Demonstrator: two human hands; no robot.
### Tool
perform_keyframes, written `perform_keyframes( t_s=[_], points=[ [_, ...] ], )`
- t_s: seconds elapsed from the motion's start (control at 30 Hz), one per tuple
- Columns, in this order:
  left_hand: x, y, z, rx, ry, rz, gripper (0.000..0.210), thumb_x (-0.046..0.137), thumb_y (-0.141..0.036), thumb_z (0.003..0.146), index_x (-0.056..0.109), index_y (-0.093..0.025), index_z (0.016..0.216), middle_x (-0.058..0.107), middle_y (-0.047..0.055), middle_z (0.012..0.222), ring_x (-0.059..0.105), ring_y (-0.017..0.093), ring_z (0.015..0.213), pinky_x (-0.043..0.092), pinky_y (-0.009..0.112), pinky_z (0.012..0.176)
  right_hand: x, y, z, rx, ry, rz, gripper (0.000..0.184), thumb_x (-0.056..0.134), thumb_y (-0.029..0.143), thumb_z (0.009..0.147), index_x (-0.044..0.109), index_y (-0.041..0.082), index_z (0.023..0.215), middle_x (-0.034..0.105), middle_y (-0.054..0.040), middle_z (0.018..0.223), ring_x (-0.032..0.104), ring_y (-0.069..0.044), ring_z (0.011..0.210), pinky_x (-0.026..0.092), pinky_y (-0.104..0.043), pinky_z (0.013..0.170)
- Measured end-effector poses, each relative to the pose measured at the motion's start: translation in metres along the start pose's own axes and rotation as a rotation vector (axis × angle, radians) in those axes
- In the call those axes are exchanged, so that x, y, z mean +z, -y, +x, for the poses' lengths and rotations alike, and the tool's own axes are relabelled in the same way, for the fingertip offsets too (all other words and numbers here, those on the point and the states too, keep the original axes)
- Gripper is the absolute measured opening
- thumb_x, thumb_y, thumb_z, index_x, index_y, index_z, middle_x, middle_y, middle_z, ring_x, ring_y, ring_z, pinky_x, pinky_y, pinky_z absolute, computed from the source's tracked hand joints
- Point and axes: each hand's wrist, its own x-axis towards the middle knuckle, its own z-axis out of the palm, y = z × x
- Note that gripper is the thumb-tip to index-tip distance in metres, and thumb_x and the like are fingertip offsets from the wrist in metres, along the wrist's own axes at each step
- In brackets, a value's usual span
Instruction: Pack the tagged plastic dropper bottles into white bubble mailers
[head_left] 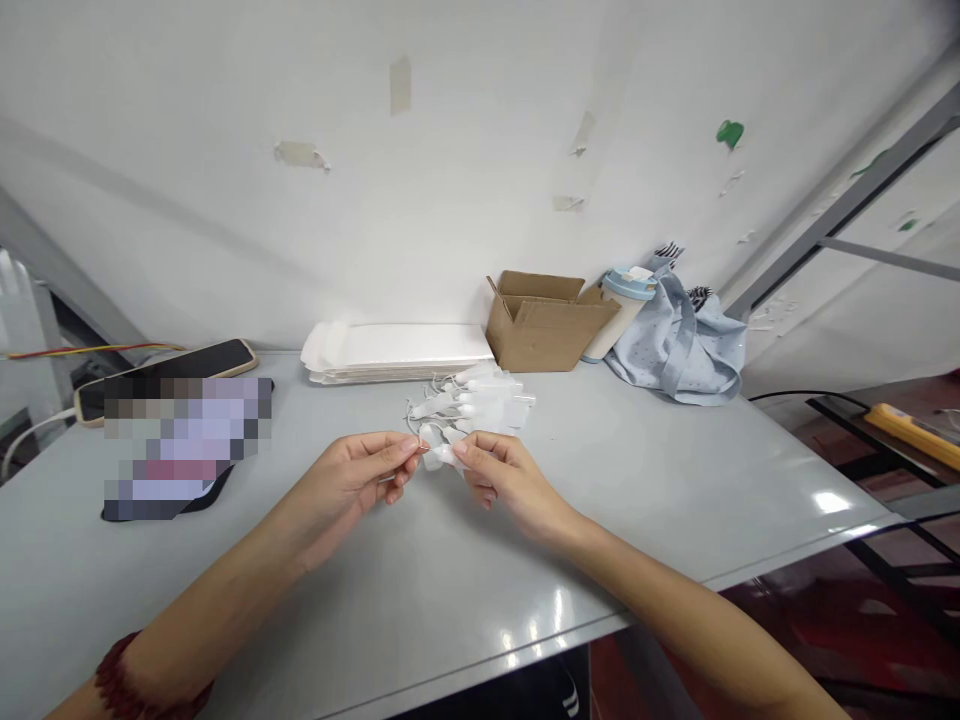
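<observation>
Over the middle of the grey table, my left hand point(371, 470) and my right hand point(510, 475) meet almost fingertip to fingertip. Thumb and forefinger of the left pinch the end of a thin strand, reddish at its tip. Between the right thumb and fingers is a small white piece point(444, 455), partly hidden by them; what kind of thing it is I cannot make out. Just behind both hands lies a loose heap of small white, partly see-through pieces with thin grey cords point(487, 400).
A stack of flat white packets point(405, 348) lies by the wall, beside an open cardboard box point(555, 335). Behind the box are a tumbler point(611, 320) and a blue cloth bag point(675, 345). At left lie a phone point(225, 358) with a cable and a blurred dark-edged object point(191, 440).
</observation>
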Motion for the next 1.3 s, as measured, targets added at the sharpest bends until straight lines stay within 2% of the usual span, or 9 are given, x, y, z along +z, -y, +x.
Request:
perform_keyframes(
  t_s=[0.23,0.87,0.97,1.13,1.3],
  points=[
    [0.0029,-0.0046,-0.0024,-0.01,0.023,0.017,0.024,0.071,-0.038,0.074,0.067,-0.015,0.07,0.049,0.0,0.067,0.04,0.01,0.062,0.036,0.021,0.054,-0.0005,0.0033,-0.0009,0.009,0.011,0.052,0.035,0.061,0.05,0.081,0.056,0.017,0.071,0.027,0.0088,0.054,0.024,-0.007,0.049,0.023,-0.023,0.047],
    [0.0009,-0.0021,-0.0021,0.021,-0.006,0.072,0.025,0.071,-0.04,0.073,0.067,-0.016,0.066,0.051,0.0,0.066,0.042,0.01,0.06,0.037,0.022,0.054,0.0002,0.0031,-0.0018,0.009,0.02,0.016,0.036,0.06,0.051,0.082,0.054,0.018,0.069,0.026,0.0088,0.053,0.023,-0.007,0.048,0.022,-0.024,0.047],
    [0.0007,-0.001,-0.0012,0.058,-0.041,0.161,0.026,0.069,-0.043,0.074,0.068,-0.017,0.068,0.053,0.0,0.068,0.044,0.011,0.06,0.038,0.023,0.055,0.0001,0.0027,-0.0014,0.007,0.0,-0.028,0.037,0.06,0.051,0.081,0.052,0.018,0.067,0.028,0.0085,0.053,0.024,-0.007,0.048,0.021,-0.024,0.047],
    [0.0009,-0.0005,-0.0031,0.154,-0.122,0.43,0.031,0.064,-0.048,0.075,0.066,-0.019,0.064,0.054,0.0,0.064,0.045,0.013,0.059,0.039,0.025,0.059,0.0021,0.0022,-0.0029,-0.076,-0.106,-0.272,0.035,0.059,0.05,0.082,0.054,0.018,0.069,0.035,0.0062,0.057,0.029,-0.008,0.051,0.024,-0.024,0.05],
    [0.0065,-0.0016,-0.0078,0.19,-0.189,0.57,0.029,0.061,-0.046,0.075,0.065,-0.021,0.063,0.054,-0.001,0.059,0.045,0.013,0.057,0.039,0.024,0.056,0.0059,0.0,-0.0053,-0.12,-0.119,-0.369,0.034,0.057,0.049,0.084,0.056,0.017,0.072,0.044,0.0031,0.065,0.038,-0.01,0.059,0.029,-0.024,0.055]
  ],
)
